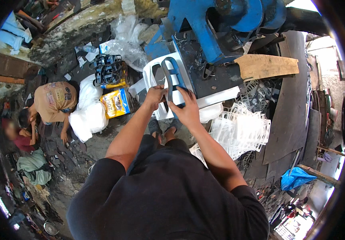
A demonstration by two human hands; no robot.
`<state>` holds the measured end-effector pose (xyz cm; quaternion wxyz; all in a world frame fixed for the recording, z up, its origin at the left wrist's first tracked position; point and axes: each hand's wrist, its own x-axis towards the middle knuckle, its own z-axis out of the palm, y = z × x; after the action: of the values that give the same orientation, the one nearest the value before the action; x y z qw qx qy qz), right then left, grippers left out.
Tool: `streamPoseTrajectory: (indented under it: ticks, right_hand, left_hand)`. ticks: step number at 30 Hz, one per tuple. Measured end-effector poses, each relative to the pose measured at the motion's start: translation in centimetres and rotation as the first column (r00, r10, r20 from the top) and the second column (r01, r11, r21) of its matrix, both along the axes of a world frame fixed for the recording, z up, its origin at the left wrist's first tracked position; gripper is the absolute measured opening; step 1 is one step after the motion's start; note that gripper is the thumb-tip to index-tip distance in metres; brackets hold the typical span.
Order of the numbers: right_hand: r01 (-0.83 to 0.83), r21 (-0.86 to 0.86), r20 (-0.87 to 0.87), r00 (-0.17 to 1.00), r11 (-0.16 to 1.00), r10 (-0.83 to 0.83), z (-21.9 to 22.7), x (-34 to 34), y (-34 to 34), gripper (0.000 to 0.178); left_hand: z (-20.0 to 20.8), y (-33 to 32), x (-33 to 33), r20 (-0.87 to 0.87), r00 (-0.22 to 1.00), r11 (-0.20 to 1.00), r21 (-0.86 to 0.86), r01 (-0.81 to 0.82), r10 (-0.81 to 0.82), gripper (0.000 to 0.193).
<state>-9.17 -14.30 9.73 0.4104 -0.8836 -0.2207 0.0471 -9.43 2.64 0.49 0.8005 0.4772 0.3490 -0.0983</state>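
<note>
Both my hands are on a dark, blue-braced metal frame with a rounded top, which looks like a cutting die (170, 74). My left hand (155, 97) closes its fingers at the die's left edge. Across the lower right part, my right hand (186, 108) grips it with thumb and fingers. Beneath lies a white sheet (150, 66) with cut-out openings, at the left edge of a dark work bed (216, 82). I cannot tell whether the die touches the sheet. Some of its lower end is hidden by my hands.
A blue press (198, 30) stands over the bed, beside a tan board (266, 67). White cut-out scrap (242, 130) piles up at right. At left are black strap pieces (107, 70), a yellow-and-blue bag (115, 105), white sacks (88, 116) and a crouching person (56, 102).
</note>
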Motion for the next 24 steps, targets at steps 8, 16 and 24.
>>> streamPoseTrajectory:
  ticks: [8,16,24]
  right_hand:
    - [0.083,-0.221,0.199,0.979,0.972,-0.039,-4.4,0.9,1.8,0.067]
    - [0.057,-0.213,0.226,0.974,0.975,-0.007,-4.8,1.1,1.1,0.067]
    - [0.174,-0.153,0.200,0.969,0.973,-0.142,-4.1,-1.5,-0.8,0.059]
  left_hand:
    - [-0.3,1.1,-0.5,-0.035,0.999,0.994,-0.102,-0.025,0.021,0.027]
    - [0.0,1.4,-0.5,-0.029,1.000,0.983,-0.186,-0.012,0.007,0.031]
    - [0.8,0.9,-0.1,-0.060,0.998,0.987,-0.156,-0.028,0.019,0.039]
